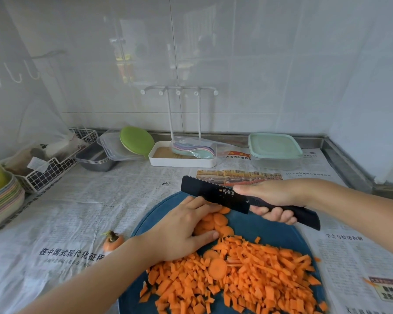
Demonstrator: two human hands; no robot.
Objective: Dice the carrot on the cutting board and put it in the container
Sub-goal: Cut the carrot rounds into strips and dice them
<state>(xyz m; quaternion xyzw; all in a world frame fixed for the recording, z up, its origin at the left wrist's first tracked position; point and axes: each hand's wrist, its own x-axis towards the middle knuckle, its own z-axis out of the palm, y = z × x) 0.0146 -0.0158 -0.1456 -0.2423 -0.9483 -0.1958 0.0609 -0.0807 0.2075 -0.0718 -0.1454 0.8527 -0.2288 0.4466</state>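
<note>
A round dark blue cutting board (266, 230) carries a wide heap of diced carrot (247, 282) across its near half. Round carrot slices (220, 222) lie in a small stack toward the far side. My left hand (184, 230) rests over those slices, fingers curved around them, fingertips against the blade. My right hand (275, 200) grips the handle of a black knife (216, 193), index finger stretched along the blade, edge just above the slices. A clear container with a pale green lid (275, 148) stands at the back right, lid on.
A cut carrot top (112, 242) lies on the newspaper left of the board. Behind are a white rack tray (182, 162), a green lid (136, 139), metal trays (95, 159), a wire basket (50, 168) and stacked plates (2, 198) at the left edge.
</note>
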